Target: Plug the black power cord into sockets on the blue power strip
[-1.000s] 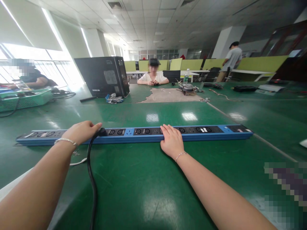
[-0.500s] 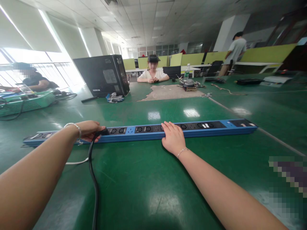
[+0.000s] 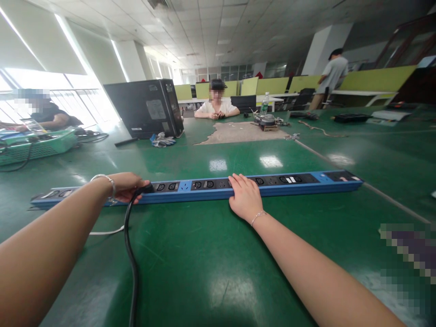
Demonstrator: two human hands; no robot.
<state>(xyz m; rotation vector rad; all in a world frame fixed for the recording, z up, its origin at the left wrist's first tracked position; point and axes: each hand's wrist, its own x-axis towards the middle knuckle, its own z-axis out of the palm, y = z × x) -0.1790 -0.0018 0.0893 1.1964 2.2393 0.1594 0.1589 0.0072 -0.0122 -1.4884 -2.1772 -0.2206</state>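
A long blue power strip [image 3: 204,195] with a row of black sockets lies across the green table [image 3: 190,254]. My left hand [image 3: 127,186] is closed on a black plug [image 3: 147,186] at the strip's left part; whether its pins are in a socket is hidden. From the plug a thick black cable [image 3: 133,268] runs down toward the near edge. My right hand [image 3: 245,195] rests on the strip right of its middle, fingers laid over the top face and the palm at the near side.
A black computer case [image 3: 146,109] with gloves [image 3: 162,140] beside it stands at the back left, near a green basket [image 3: 51,145]. Farther back are a disc-shaped device [image 3: 265,119], a bottle [image 3: 265,103] and a seated person. A white cable [image 3: 107,232] lies near my left forearm.
The view has shifted slightly, so the strip's right end appears a little farther left. Both hands keep their places on the plug and strip.
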